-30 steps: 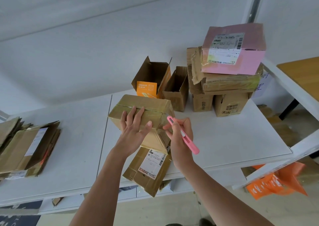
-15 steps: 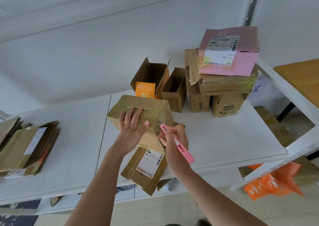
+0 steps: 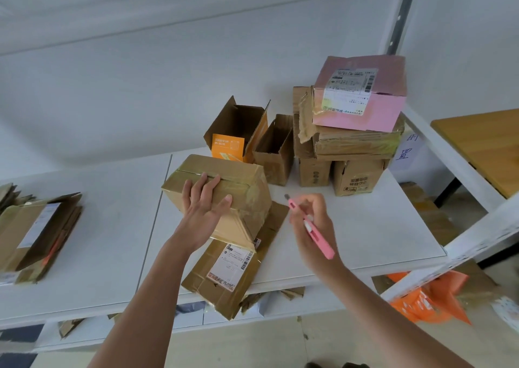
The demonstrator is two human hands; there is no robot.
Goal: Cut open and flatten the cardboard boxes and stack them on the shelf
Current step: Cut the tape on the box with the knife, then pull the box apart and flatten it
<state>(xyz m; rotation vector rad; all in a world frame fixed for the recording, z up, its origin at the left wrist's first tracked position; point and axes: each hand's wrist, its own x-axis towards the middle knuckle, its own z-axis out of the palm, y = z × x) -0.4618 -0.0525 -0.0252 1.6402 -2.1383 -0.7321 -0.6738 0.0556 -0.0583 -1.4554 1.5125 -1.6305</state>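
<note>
Our left hand point(image 3: 203, 209) lies spread on the taped box point(image 3: 224, 188), fingers straight, tilting it on a flattened box point(image 3: 233, 272) on the shelf point(image 3: 351, 227). Our right hand point(image 3: 311, 224) grips the pink cutter point(image 3: 311, 228) just right of the box, apart from it.

This looks like a storeroom or parcel-sorting room: a white metal shelf point(image 3: 351, 235) with a slotted upright point(image 3: 400, 16) stands against a bare white wall point(image 3: 140, 86). Beyond the fingers point(image 3: 202, 185) sit used shipping boxes point(image 3: 356, 145) with tape and courier labels, a pink box point(image 3: 362, 92) on top, and two open boxes point(image 3: 252, 137); well to the left of the fingers lies a pile of flattened cardboard point(image 3: 36, 232). Orange mailer bags point(image 3: 429, 294) lie below the shelf on the right, and a handwritten paper sign point(image 3: 405, 150) hangs there.
</note>
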